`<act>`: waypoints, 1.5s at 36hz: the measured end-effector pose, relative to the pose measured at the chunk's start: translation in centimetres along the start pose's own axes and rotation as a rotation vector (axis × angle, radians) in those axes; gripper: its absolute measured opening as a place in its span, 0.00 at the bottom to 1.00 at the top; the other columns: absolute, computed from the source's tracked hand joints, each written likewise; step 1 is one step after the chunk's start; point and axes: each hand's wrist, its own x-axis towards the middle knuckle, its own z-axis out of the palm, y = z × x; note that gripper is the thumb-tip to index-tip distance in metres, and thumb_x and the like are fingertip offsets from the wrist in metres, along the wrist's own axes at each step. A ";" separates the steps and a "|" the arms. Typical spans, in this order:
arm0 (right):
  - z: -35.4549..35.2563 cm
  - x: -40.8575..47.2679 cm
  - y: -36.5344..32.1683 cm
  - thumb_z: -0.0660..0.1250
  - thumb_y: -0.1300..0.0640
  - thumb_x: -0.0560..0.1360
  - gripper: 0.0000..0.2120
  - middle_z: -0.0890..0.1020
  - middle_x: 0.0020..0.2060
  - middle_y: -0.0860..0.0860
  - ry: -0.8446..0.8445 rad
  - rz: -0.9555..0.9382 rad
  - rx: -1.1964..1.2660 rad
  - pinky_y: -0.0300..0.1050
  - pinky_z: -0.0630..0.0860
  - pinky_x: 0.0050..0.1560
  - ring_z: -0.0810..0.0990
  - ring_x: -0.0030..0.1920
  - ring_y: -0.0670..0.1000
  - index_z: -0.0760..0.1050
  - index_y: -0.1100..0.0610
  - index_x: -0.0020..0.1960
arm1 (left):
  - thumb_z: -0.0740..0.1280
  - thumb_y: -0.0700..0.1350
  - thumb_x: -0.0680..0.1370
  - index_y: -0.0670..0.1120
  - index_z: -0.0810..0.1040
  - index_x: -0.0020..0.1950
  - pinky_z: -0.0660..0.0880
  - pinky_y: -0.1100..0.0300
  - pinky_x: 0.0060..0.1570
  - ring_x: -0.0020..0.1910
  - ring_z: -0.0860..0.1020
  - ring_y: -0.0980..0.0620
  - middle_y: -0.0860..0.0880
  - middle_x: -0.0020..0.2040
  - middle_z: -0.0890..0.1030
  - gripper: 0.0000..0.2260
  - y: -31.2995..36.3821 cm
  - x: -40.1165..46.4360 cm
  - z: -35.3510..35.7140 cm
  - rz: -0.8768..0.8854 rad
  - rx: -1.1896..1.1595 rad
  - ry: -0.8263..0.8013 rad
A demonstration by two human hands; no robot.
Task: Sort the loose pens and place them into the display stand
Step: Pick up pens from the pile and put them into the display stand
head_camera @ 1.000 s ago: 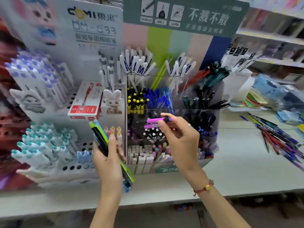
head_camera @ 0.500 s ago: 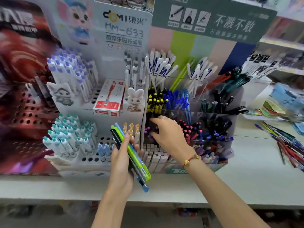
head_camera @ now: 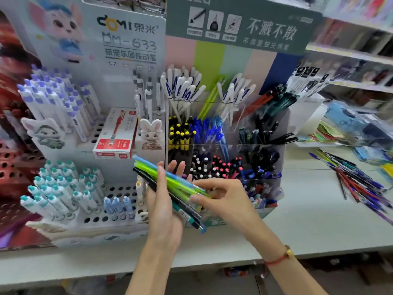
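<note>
a red pen box (head_camera: 116,135) lies beside a rabbit figurine (head_camera: 150,134); to my right sit blurred plastic-wrapped packets (head_camera: 350,124).

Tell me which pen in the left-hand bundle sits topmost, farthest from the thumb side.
The light blue pen, lying along the upper edge of the bundle in the left hand. Below it come lime green pens, then dark ones by the thumb.

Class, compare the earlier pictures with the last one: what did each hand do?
The right hand put its pink pen into the stand, then came back to pinch the pens in the left hand. The left hand held its bundle throughout.
</note>
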 end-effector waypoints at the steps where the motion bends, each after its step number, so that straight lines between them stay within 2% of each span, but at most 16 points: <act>1: -0.4 -0.1 0.0 0.78 0.60 0.67 0.13 0.85 0.38 0.44 0.044 0.008 0.035 0.38 0.80 0.38 0.82 0.36 0.44 0.84 0.51 0.50 | 0.59 0.48 0.81 0.49 0.74 0.63 0.74 0.49 0.61 0.57 0.81 0.53 0.51 0.56 0.83 0.12 -0.2 0.0 0.3 -0.014 0.021 -0.011; 4: -1.4 -0.3 -0.1 0.78 0.62 0.66 0.12 0.85 0.36 0.47 0.116 0.021 0.156 0.36 0.78 0.35 0.81 0.34 0.43 0.83 0.53 0.48 | 0.59 0.48 0.81 0.49 0.71 0.67 0.80 0.53 0.50 0.56 0.81 0.55 0.51 0.59 0.82 0.15 -0.7 0.1 1.3 -0.049 0.028 -0.039; 7: -2.3 -0.5 0.2 0.75 0.58 0.67 0.07 0.86 0.40 0.49 0.163 0.083 0.360 0.37 0.77 0.40 0.83 0.40 0.45 0.84 0.54 0.46 | 0.58 0.48 0.81 0.51 0.72 0.63 0.81 0.57 0.40 0.56 0.81 0.55 0.53 0.57 0.83 0.11 -1.4 0.2 2.4 -0.082 -0.008 -0.075; 9: -2.9 -0.6 0.5 0.75 0.55 0.67 0.08 0.86 0.42 0.49 0.231 0.115 0.433 0.39 0.78 0.43 0.83 0.44 0.47 0.84 0.53 0.46 | 0.58 0.48 0.82 0.52 0.74 0.61 0.80 0.55 0.45 0.56 0.81 0.55 0.54 0.55 0.83 0.10 -1.8 0.3 3.3 -0.101 -0.005 -0.120; 12: -3.9 -0.7 0.7 0.74 0.60 0.69 0.12 0.86 0.44 0.49 0.313 0.077 0.454 0.33 0.77 0.45 0.84 0.46 0.44 0.83 0.54 0.52 | 0.58 0.48 0.81 0.51 0.72 0.66 0.75 0.50 0.57 0.57 0.80 0.55 0.52 0.59 0.82 0.14 -2.4 0.4 4.4 -0.098 0.019 -0.151; 17: -5.4 -0.8 0.1 0.74 0.64 0.70 0.11 0.86 0.42 0.48 0.284 -0.001 0.363 0.30 0.76 0.41 0.84 0.42 0.42 0.83 0.56 0.51 | 0.58 0.46 0.81 0.50 0.69 0.69 0.76 0.54 0.54 0.56 0.81 0.55 0.53 0.58 0.82 0.16 -3.1 0.6 5.9 -0.086 0.007 -0.159; 21: -7.1 -0.3 0.0 0.71 0.63 0.72 0.08 0.86 0.39 0.49 0.492 -0.115 0.366 0.31 0.76 0.40 0.83 0.40 0.44 0.83 0.54 0.50 | 0.60 0.47 0.81 0.48 0.72 0.68 0.75 0.50 0.59 0.57 0.81 0.53 0.49 0.60 0.81 0.15 -3.6 0.8 6.1 -0.113 0.069 -0.129; 24: -8.7 0.2 -0.2 0.70 0.62 0.73 0.06 0.85 0.37 0.50 0.651 -0.218 0.348 0.33 0.77 0.41 0.83 0.38 0.45 0.81 0.53 0.49 | 0.60 0.47 0.81 0.47 0.72 0.66 0.77 0.49 0.56 0.57 0.81 0.51 0.48 0.59 0.82 0.14 -3.8 1.2 6.0 -0.113 0.047 -0.098; 31: -11.8 2.7 -0.5 0.65 0.57 0.79 0.07 0.79 0.43 0.40 0.854 -0.410 -0.193 0.31 0.75 0.44 0.80 0.43 0.44 0.76 0.52 0.56 | 0.58 0.45 0.82 0.48 0.71 0.66 0.75 0.51 0.56 0.57 0.81 0.51 0.49 0.59 0.82 0.13 -3.6 1.9 5.4 -0.061 0.050 -0.130; 34: -12.2 3.7 -1.0 0.67 0.57 0.78 0.11 0.79 0.42 0.43 0.858 -0.465 -0.352 0.36 0.77 0.43 0.80 0.41 0.44 0.73 0.54 0.59 | 0.59 0.45 0.82 0.47 0.70 0.67 0.75 0.51 0.57 0.57 0.81 0.51 0.49 0.59 0.82 0.14 -3.6 2.0 5.1 -0.063 0.048 -0.122; 37: -12.0 4.9 -1.4 0.70 0.56 0.76 0.13 0.81 0.41 0.45 0.851 -0.530 -0.482 0.41 0.77 0.39 0.80 0.38 0.46 0.71 0.58 0.56 | 0.59 0.45 0.81 0.47 0.70 0.68 0.75 0.51 0.57 0.58 0.80 0.51 0.49 0.59 0.82 0.15 -3.5 2.1 4.9 -0.089 0.015 -0.123; 41: -10.9 7.1 -1.4 0.71 0.54 0.75 0.10 0.83 0.39 0.47 0.771 -0.580 -0.632 0.33 0.71 0.34 0.78 0.35 0.45 0.74 0.56 0.53 | 0.58 0.44 0.82 0.48 0.72 0.65 0.74 0.49 0.59 0.58 0.80 0.49 0.49 0.60 0.81 0.12 -3.4 2.3 4.7 -0.192 -0.047 -0.153; 44: -10.0 8.6 -0.5 0.71 0.53 0.75 0.08 0.82 0.38 0.47 0.680 -0.588 -0.766 0.43 0.76 0.38 0.79 0.38 0.47 0.77 0.54 0.51 | 0.58 0.43 0.82 0.48 0.72 0.66 0.74 0.48 0.59 0.59 0.80 0.49 0.49 0.60 0.81 0.13 -3.3 2.2 4.4 -0.236 -0.069 -0.177; 47: -9.2 9.3 0.5 0.70 0.55 0.75 0.08 0.83 0.41 0.49 0.585 -0.609 -0.903 0.51 0.77 0.46 0.78 0.47 0.52 0.81 0.54 0.54 | 0.58 0.44 0.82 0.48 0.72 0.66 0.73 0.48 0.61 0.59 0.80 0.49 0.49 0.60 0.82 0.13 -3.1 2.0 4.3 -0.234 -0.058 -0.189; 50: -8.1 8.3 0.9 0.69 0.54 0.76 0.13 0.81 0.48 0.49 0.584 -0.632 -0.879 0.45 0.73 0.50 0.75 0.52 0.51 0.80 0.55 0.60 | 0.58 0.44 0.82 0.47 0.71 0.67 0.73 0.50 0.61 0.59 0.80 0.50 0.49 0.59 0.82 0.14 -2.9 1.7 4.3 -0.220 -0.066 -0.191; 54: -5.3 4.5 1.7 0.67 0.51 0.77 0.09 0.79 0.46 0.44 0.489 -0.509 -0.620 0.35 0.71 0.45 0.73 0.48 0.43 0.80 0.50 0.56 | 0.57 0.45 0.82 0.46 0.69 0.69 0.74 0.57 0.56 0.59 0.80 0.53 0.51 0.60 0.81 0.16 -2.6 1.6 4.2 -0.197 -0.076 -0.190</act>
